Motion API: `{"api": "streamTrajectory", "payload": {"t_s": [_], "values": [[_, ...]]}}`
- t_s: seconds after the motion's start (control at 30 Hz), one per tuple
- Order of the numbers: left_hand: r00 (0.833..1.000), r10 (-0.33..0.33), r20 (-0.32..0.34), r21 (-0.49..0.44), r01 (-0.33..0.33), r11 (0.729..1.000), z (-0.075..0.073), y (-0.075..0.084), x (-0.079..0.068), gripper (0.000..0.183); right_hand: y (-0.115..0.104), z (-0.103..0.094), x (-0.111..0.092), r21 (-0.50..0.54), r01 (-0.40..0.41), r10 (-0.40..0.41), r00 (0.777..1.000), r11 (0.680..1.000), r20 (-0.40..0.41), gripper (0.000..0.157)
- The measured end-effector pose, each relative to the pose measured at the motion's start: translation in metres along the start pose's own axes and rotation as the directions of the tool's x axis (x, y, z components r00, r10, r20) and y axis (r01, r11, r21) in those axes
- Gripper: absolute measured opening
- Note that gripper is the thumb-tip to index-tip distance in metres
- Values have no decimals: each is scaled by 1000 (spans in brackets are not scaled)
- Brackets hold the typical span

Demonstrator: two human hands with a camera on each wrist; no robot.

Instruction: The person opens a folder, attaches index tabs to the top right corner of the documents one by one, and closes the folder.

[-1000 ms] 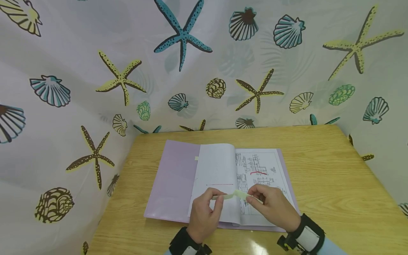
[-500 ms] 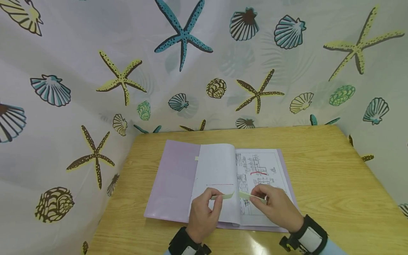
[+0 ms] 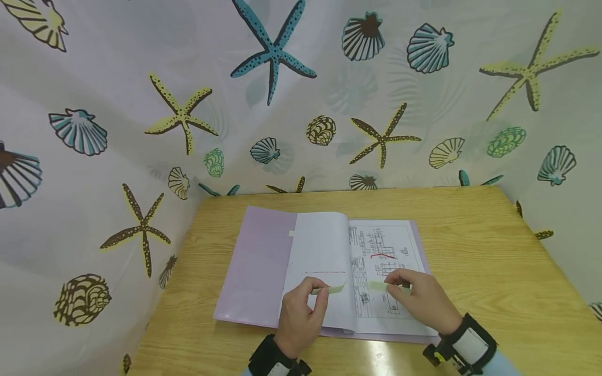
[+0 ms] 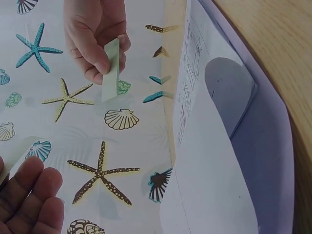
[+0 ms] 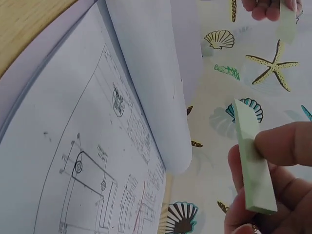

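Between thumb and fingers, my left hand (image 3: 302,313) pinches a pale green sticky note strip (image 3: 335,289) above the left page of an open folder. Its free end points right. My right hand (image 3: 425,297) holds a second pale green piece, a narrow sticky note pad (image 5: 256,168) with a visible thick edge, above the drawing page (image 3: 385,308). In the right wrist view the thumb presses on its face while fingers support the back. A gap separates the two green pieces. The left wrist view catches only the fingers (image 4: 46,183) of the left hand at the lower corner.
The lilac folder (image 3: 256,261) lies open on the wooden table (image 3: 489,261), its blank page (image 3: 317,240) curling near the middle. A small pale tab (image 3: 291,233) sticks out from that page's left edge. A cloth (image 3: 301,94) printed with shells and starfish hangs behind and at the sides.
The green pieces, meeting between the hands a second ago, have come apart. My right hand has moved right with the pad. My left hand stays nearly in place, still holding its strip.
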State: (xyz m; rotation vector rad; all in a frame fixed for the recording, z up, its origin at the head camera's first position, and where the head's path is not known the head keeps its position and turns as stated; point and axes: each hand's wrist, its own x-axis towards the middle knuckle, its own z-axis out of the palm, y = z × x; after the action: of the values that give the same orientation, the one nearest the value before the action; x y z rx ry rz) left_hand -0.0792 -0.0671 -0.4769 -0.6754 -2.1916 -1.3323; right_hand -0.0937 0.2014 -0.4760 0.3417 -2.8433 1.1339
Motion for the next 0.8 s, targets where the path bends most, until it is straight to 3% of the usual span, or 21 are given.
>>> {"api": "streamTrajectory", "payload": {"t_s": [0.1,0.3,0.47,0.8], "values": [[1000,-1,-2,1,1,1000,0,0,0,4,9,-6,2,11,-47,47,999,999,14,9],[1000,0,-3,-11,0,1000,-1,0,0,5,32,-19,4,16,-148,147,988,989,36,5],[1000,11,-3,-6,-11,1000,-2,-1,1,4,52,-30,3,-8,-241,241,969,971,47,17],[1000,-13,-4,-13,13,1000,-2,-1,0,5,93,-43,2,-83,-257,257,966,963,-4,25]]}}
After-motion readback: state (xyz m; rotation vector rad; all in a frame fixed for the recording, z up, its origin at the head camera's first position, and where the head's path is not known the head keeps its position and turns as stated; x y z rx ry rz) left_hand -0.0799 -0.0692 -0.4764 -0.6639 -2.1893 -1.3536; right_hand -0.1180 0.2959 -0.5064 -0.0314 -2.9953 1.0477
